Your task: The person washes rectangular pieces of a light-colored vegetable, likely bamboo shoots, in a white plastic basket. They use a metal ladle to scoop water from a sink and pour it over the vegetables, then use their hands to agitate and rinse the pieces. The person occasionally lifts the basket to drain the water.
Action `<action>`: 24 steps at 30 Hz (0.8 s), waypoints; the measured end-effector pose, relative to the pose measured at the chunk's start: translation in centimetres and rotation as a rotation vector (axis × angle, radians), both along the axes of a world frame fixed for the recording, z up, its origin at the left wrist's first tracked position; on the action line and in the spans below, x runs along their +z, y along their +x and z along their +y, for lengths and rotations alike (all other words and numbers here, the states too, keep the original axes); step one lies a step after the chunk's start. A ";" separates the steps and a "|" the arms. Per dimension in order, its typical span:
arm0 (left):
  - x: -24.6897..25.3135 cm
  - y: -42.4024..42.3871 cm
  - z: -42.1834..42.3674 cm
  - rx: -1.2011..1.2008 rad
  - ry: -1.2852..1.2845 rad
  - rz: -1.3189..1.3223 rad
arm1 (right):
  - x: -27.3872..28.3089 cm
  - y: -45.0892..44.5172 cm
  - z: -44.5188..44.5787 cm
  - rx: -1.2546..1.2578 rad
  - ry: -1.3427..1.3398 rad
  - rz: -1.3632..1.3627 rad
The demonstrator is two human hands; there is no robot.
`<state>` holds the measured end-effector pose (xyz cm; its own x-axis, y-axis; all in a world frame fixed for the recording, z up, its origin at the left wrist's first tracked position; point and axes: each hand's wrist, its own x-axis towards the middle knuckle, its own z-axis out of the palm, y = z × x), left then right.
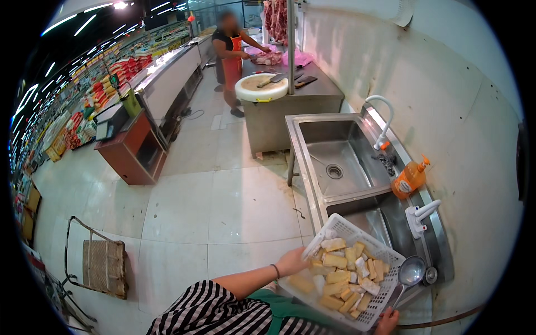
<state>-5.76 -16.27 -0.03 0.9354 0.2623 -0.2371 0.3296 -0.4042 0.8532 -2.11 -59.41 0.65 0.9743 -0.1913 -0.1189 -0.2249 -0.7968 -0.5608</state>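
A white perforated plastic basket (389, 247) of yellowish rectangular food blocks (336, 260), some whitish as if frosted, is tilted over the near edge of a double sink. My left hand (292, 261) grips the basket's left rim, its fingertips hidden behind it. At the lower right, my right hand (387, 321) is closed around the handle of a metal ladle (412, 271), beside the basket's near right corner. The ladle's bowl is turned up next to the sink's end.
The steel double sink (307, 167) has white faucets (387, 121) and an orange pump bottle (408, 180). Beyond, a person (228, 54) handles meat at a steel table (293, 104) with a round chopping board (261, 87) and cleavers. A flat trolley (104, 268) stands on the left floor.
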 end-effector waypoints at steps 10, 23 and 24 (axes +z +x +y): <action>0.1 -0.3 0.0 0.072 0.121 -0.018 | -7.5 1.8 0.2 0.021 0.774 -0.160; 0.7 0.1 0.2 0.017 0.124 0.107 | -1.8 0.4 3.0 -0.054 0.647 0.137; 0.4 0.9 -0.4 -0.026 0.117 0.103 | -0.2 -0.8 2.6 -0.059 0.476 0.186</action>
<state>-4.88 -16.69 0.37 0.9147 0.2697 -0.3011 0.4008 -0.5086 0.7620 -2.89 -56.78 0.41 0.9178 -0.1276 -0.3761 -0.3918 -0.4457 -0.8049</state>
